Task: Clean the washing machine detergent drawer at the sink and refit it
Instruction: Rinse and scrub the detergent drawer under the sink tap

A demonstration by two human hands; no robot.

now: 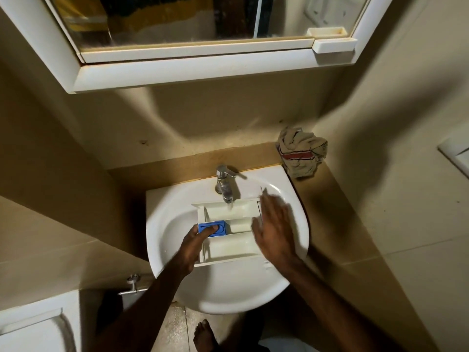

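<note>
Fingers [272, 212] of the right hand [275, 231] are stretched out straight and blurred, spread flat over the right end of the detergent drawer [228, 237], holding nothing. Whether the palm is actually touching the plastic I can't tell through the blur. Over on the other side, the left hand [194, 246] has the drawer's left end, thumb [209, 230] pressed down on the blue insert [212, 228], the rest of the fingers tucked under the edge out of sight, so that's a clamp on the drawer.

And the drawer itself lies across the bowl of the white sink [177, 199], compartments facing up, its far compartment right beneath the tap [224, 182], where a short stream of water is running in. The lever points off to the right.

Up on the ledge beside the basin sits a crumpled cloth [302, 154], untouched, well apart from both hands.

So where are we? Drawer is out and at the sink, rinsing looks under way, and the compartments look pale yellowish, though in this light I can't tell residue from water. Still to come, I'd say: finishing the wash, perhaps lifting that blue insert, drying, and refitting it in the machine.
</note>
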